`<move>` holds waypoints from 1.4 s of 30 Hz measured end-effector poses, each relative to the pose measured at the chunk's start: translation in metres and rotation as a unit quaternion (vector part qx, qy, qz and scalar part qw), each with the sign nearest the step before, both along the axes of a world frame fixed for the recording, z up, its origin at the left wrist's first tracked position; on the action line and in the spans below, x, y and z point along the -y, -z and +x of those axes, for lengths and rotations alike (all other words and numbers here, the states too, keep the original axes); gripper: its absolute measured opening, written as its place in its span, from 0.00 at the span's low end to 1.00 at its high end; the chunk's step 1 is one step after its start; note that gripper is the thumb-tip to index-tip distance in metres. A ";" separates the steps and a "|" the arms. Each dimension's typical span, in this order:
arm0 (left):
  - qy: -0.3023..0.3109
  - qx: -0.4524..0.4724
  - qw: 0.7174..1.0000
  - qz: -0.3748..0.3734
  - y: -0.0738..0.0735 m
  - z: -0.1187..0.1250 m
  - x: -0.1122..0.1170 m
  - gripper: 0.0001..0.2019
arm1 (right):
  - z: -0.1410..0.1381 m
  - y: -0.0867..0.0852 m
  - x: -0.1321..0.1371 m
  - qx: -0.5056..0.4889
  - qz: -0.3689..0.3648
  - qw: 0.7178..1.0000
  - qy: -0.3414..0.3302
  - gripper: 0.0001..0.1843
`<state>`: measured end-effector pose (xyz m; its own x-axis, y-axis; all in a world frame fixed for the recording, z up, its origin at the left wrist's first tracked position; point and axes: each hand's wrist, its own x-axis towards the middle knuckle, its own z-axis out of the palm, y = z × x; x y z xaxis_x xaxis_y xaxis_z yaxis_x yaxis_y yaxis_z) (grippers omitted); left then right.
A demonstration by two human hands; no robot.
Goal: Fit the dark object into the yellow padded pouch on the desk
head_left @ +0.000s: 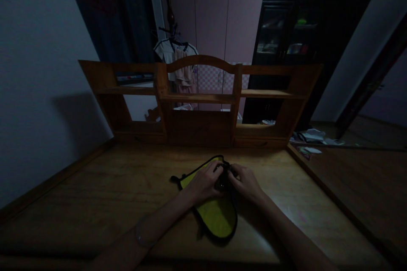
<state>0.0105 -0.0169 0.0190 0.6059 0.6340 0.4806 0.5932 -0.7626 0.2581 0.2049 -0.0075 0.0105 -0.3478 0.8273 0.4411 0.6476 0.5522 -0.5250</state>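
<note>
A yellow-green cloth case with black edging lies spread on the wooden bed board or tabletop. My left hand rests across its middle, with fingers curled round a small dark, shiny object whose kind I cannot make out. From the other side, my right hand closes its fingers at the case's upper right edge, against the same dark object or a black strap; dim light hides which. A black tab sticks out at the case's left.
A wooden shelf unit stands along the far edge. Behind it are a pink wardrobe, hanging clothes and a black cabinet. A raised wooden rail borders the surface on the right. The room is dim.
</note>
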 end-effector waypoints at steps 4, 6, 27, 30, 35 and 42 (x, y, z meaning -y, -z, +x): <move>-0.026 -0.002 1.000 -0.016 -0.001 -0.001 -0.003 0.29 | -0.001 0.000 -0.001 -0.020 -0.004 1.000 -0.001 0.14; -0.045 -0.021 0.999 -0.020 -0.002 -0.002 -0.004 0.28 | -0.001 0.001 -0.001 -0.027 -0.001 1.000 -0.004 0.15; -0.043 -0.157 0.984 0.077 0.008 -0.006 -0.002 0.24 | 0.000 0.006 -0.004 -0.034 0.002 0.999 -0.019 0.09; -0.057 -0.182 0.978 0.081 0.010 -0.006 -0.001 0.24 | 0.000 0.006 -0.004 -0.029 0.000 0.999 -0.019 0.09; -0.073 -0.222 0.967 0.102 0.010 -0.005 0.000 0.24 | 0.001 0.007 -0.005 -0.028 0.004 0.999 -0.024 0.09; -0.072 -0.189 0.973 0.115 0.010 -0.006 -0.002 0.25 | 0.002 0.008 -0.004 -0.024 0.009 1.000 -0.015 0.08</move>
